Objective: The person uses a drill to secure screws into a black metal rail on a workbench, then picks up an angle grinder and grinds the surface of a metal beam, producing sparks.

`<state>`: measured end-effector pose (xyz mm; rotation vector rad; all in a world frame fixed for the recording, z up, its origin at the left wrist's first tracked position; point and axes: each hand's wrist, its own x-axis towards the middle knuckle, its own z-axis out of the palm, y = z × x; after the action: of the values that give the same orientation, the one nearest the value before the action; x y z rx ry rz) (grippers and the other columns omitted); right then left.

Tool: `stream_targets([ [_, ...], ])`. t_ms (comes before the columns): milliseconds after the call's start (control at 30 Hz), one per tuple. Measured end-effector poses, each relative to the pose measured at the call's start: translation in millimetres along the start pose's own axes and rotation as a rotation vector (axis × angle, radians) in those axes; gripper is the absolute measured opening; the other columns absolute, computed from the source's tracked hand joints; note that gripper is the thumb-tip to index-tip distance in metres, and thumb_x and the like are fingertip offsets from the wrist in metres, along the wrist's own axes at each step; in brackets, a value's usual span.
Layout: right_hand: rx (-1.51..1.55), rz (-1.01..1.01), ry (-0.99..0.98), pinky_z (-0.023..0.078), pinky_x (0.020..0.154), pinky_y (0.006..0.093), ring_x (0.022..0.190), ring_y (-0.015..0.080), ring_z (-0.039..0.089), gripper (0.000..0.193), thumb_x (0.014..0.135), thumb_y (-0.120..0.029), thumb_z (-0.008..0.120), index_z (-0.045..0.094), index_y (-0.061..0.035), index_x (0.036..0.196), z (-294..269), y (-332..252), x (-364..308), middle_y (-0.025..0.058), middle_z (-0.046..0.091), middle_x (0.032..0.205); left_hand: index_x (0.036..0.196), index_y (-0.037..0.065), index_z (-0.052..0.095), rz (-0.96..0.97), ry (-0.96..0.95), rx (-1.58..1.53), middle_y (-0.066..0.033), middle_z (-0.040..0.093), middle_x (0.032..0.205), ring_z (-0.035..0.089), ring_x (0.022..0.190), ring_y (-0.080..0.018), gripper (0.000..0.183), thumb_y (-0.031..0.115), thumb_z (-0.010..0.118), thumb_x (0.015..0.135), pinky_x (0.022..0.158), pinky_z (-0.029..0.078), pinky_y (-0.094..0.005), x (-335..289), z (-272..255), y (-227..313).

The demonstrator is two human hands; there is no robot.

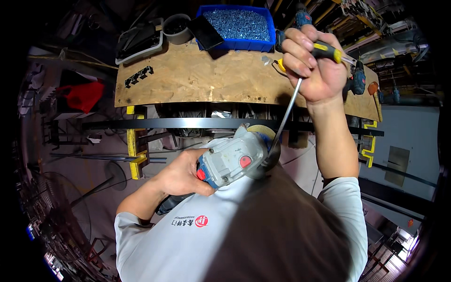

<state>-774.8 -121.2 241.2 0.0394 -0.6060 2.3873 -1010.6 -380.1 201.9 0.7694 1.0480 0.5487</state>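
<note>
Spanning the upper middle of the view, a chipboard counter point(206, 77) is recorded as the largest item; its front edge bends with the lens. At its far edge a blue bin point(239, 26) filled with small metal screws is noted, with a dark flat slab point(205, 32) leaning at the bin's left corner. Left of that a grey round pot point(177, 27) and a grey tray point(140, 42) are seen. A row of black clips point(139, 76) lies on the left part of the counter. A dark steel bar point(188, 123) runs crosswise below the counter edge, between counter and tool. A blue cordless drill point(358, 80) is partly hidden behind the right wrist.

An angle grinder point(232, 160) with grey head and blue body is held close to the chest, below the counter edge. Its long axis runs from lower left to upper right, the head and disc end pointing up-right. The left hand point(181, 176) is closed fully round the grinder body behind the head.

A screwdriver point(287, 115) with yellow-and-black handle is held by the right hand point(314, 61), fist shut tight round the handle above the counter edge. Its shaft slants down and to the left, the tip meeting the grinder at the disc side; the exact contact spot cannot be told.
</note>
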Motion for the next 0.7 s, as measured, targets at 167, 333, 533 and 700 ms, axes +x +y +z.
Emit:
stream_targets([
  [167,-0.007,-0.005,-0.099,0.038,0.053,0.0303,0.061,0.0153,0.042,0.016,0.098,-0.015,0.050,0.049,-0.0042,0.087,23,-18,8,0.0075,0.047,0.085,0.123,-0.008,0.063,0.075,0.112,-0.037,-0.0007,0.067,0.102,0.059,0.093,-0.0080,0.060,-0.006,0.081,0.065,0.086,0.052,-0.0269,-2,4,0],
  [333,0.008,-0.054,-0.060,0.037,0.053,0.0305,0.059,0.0154,0.042,0.015,0.098,-0.013,0.047,0.049,-0.0037,0.087,38,-26,10,0.0075,0.047,0.084,0.121,-0.008,0.064,0.154,0.154,-0.073,-0.0015,0.067,0.105,0.059,0.095,-0.0091,0.059,-0.006,0.079,0.064,0.088,0.051,-0.0276,-6,1,-2],
  [533,-0.036,-0.096,-0.112,0.042,0.066,0.0325,0.075,0.0177,0.048,0.021,0.101,-0.020,0.049,0.054,-0.0002,0.097,49,-23,17,0.0106,0.050,0.093,0.122,-0.009,0.063,0.194,0.132,-0.096,-0.0032,0.068,0.106,0.060,0.097,-0.0106,0.062,-0.005,0.080,0.062,0.090,0.051,-0.0290,-7,-3,-2],
  [700,-0.319,-0.112,0.229,0.050,0.104,0.0502,0.117,0.0380,0.061,0.080,0.103,-0.064,0.045,0.052,0.0075,0.138,48,-10,7,0.0284,0.058,0.131,0.122,-0.009,0.065,0.181,0.165,-0.133,-0.0038,0.070,0.108,0.062,0.097,-0.0106,0.062,-0.005,0.082,0.063,0.091,0.052,-0.0297,-7,-8,-8],
])
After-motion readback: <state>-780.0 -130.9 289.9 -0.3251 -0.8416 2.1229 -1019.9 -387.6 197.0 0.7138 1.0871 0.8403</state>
